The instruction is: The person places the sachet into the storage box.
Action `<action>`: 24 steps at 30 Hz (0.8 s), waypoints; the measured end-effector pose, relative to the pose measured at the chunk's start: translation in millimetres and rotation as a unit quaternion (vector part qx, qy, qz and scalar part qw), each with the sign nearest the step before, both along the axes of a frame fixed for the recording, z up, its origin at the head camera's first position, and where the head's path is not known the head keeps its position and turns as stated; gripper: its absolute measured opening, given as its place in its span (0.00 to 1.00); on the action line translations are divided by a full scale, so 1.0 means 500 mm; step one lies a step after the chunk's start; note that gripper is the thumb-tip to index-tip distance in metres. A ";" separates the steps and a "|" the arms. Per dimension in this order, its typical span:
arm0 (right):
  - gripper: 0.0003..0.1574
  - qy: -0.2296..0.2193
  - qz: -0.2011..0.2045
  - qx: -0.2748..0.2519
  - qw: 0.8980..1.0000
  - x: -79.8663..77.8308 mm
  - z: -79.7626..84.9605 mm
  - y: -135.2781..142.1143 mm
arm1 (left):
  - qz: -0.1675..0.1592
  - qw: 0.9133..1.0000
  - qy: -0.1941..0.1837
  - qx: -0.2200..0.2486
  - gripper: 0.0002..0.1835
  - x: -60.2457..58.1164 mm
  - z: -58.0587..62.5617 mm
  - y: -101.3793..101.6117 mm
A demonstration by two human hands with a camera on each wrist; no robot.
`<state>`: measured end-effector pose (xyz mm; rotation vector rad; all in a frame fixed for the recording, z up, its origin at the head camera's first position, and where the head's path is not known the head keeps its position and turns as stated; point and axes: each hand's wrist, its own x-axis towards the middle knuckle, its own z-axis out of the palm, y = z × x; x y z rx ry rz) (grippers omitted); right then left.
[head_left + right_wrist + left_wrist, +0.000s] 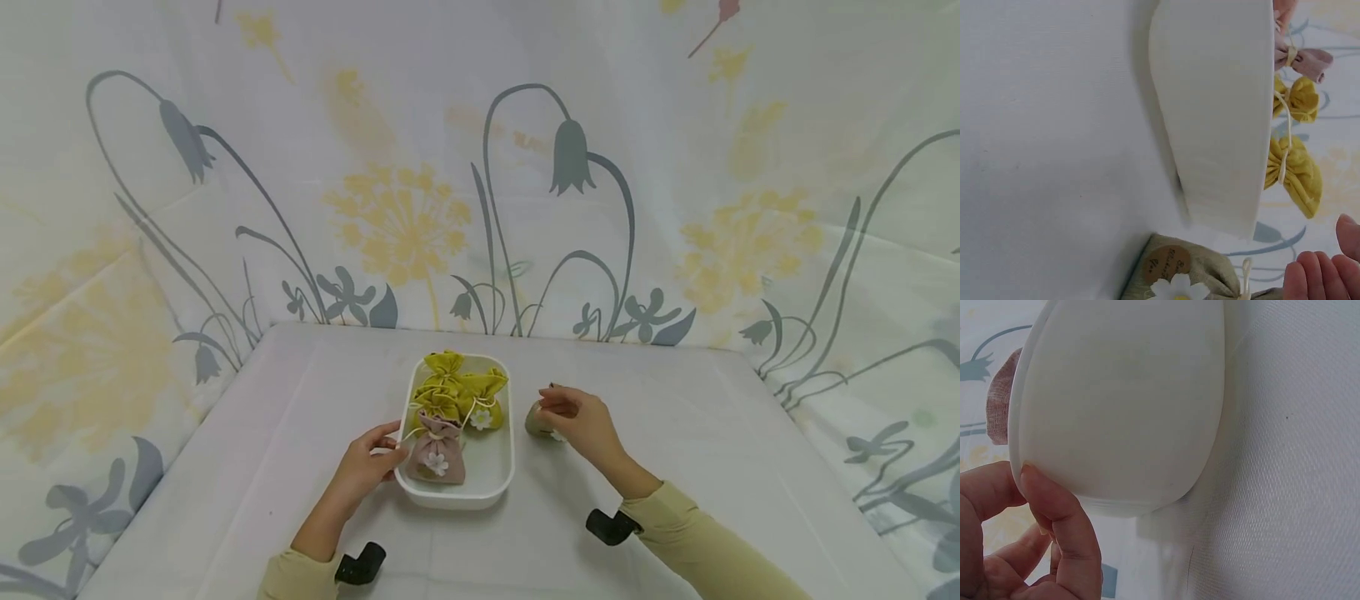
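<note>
A white tray (491, 467) holds several yellow-green drawstring pouches (444, 371) and a dusty-pink pouch (437, 458) with a white flower. At its left side, my left hand (365, 462) pinches the rim, as the left wrist view shows with the thumb (1060, 509) on the outer wall. To the right of the tray stands an olive pouch (1207, 265) with a daisy and a round brown label. My right hand (588, 425) is over its gathered top, fingers curled beside the neck. Whether they pinch the cloth, I cannot tell.
A white cloth covers the table (330, 375), and the tray sits on it near the middle. Behind and along both sides rises a fabric backdrop (420, 108) printed with grey-blue and yellow flowers. Black cameras are worn at the wrists, one (362, 564) on the left.
</note>
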<state>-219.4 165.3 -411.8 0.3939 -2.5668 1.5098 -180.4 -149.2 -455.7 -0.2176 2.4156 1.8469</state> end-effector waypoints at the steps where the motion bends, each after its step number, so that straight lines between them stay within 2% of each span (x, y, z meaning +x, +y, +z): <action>1: 0.20 0.006 -0.003 -0.002 1.000 0.006 -0.001 0.004 | 0.001 1.000 0.001 0.001 0.25 -0.001 0.000 0.000; 7: 0.19 0.018 -0.030 -0.005 0.999 0.053 0.017 0.014 | -0.002 1.000 0.006 0.010 0.25 -0.002 -0.003 0.000; 9: 0.18 0.020 -0.039 -0.010 0.999 0.061 0.010 0.020 | -0.002 1.000 0.003 0.008 0.25 -0.001 -0.003 0.000; 15: 0.16 0.053 -0.069 -0.010 0.996 0.055 -0.035 0.054 | 0.001 1.000 -0.001 0.004 0.25 0.002 -0.002 -0.001; 19: 0.15 0.068 -0.096 -0.009 0.993 0.054 -0.041 0.070 | 0.001 1.000 -0.001 0.004 0.25 0.002 -0.001 -0.001; 24: 0.16 0.062 -0.109 -0.014 0.992 0.050 -0.046 0.080 | 0.002 1.000 0.000 0.002 0.25 0.000 -0.002 0.001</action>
